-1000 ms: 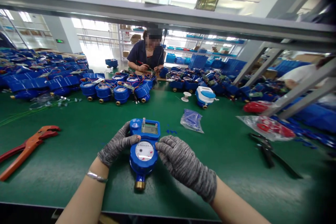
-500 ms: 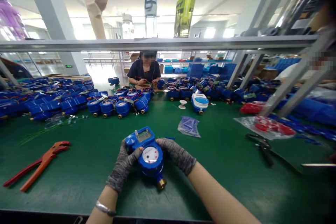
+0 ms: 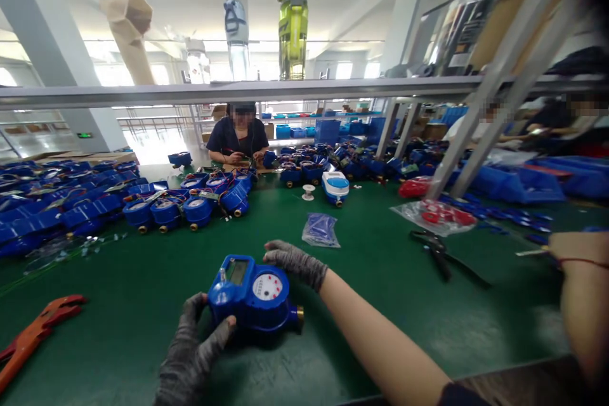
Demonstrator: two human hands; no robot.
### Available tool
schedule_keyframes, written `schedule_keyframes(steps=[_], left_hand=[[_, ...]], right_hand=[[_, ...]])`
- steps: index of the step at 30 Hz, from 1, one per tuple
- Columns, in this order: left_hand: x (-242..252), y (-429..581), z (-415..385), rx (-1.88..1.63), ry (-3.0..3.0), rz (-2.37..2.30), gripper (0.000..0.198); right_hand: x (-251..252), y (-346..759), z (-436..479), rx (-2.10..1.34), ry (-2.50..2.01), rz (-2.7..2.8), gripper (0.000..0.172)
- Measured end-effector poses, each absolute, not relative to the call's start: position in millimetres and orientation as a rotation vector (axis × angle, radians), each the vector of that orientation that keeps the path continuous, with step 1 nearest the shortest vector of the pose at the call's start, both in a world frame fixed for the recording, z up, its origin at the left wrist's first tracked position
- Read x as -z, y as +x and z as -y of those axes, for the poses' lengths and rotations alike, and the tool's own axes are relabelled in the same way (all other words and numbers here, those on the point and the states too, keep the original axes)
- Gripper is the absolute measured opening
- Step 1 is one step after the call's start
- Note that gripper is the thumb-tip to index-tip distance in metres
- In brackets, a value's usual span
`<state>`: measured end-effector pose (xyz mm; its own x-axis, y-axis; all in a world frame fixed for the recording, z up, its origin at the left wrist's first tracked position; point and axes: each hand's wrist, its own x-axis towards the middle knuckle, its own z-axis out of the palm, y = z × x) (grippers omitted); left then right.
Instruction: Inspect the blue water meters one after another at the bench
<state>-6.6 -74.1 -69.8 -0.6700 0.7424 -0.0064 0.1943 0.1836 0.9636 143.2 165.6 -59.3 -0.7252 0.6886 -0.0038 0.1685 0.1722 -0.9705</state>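
Note:
A blue water meter lies on the green table before me, its round white dial and small grey display facing up and its brass threaded end pointing right. My left hand, in a grey fingerless glove, grips the meter's left end between thumb and fingers. Just beyond the meter's far edge is my right hand, gloved the same way, its fingers stretched out to the left. Whether its fingertips touch the housing I cannot tell.
Orange-red cutters lie at left. Several blue meters crowd the back. A bag of blue parts, a white spool and black pliers lie farther off. Another person's hand is at right; a co-worker sits opposite.
The meter has turned so its brass end points right instead of toward me. My right hand has come off its side to the far edge. The view has swung right.

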Motion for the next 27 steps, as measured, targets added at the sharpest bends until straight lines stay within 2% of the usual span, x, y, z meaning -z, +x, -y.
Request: schedule_keyframes(steps=[2, 4, 5, 10, 15, 20, 27], left_hand=[[70, -16, 85, -1.454, 1.092, -2.019, 0.094], [62, -22, 88, -1.38, 1.33, -1.95, 0.11], [56, -24, 86, -1.333, 1.42, -1.875, 0.111], [47, -20, 65, -1.342, 1.55, -1.634, 0.081], [75, -1, 67, -1.474, 1.764, -1.878, 0.085], [84, 25, 74, -1.543, 1.714, -2.25, 0.082], [72, 31, 69, -1.582, 1.706, -2.232, 0.075]], right_hand=[[62, 161, -191, -1.24, -0.986, 2.021, 0.036], [68, 181, -208, -1.094, -1.074, 2.022, 0.032], [72, 191, -213, -1.038, -1.106, 2.043, 0.03], [93, 209, -201, -0.787, -1.246, 2.203, 0.026], [97, 196, -191, -0.566, -1.368, 2.309, 0.02], [90, 190, -190, -0.434, -1.426, 2.394, 0.022], [77, 190, -185, -0.451, -1.359, 2.38, 0.02]])
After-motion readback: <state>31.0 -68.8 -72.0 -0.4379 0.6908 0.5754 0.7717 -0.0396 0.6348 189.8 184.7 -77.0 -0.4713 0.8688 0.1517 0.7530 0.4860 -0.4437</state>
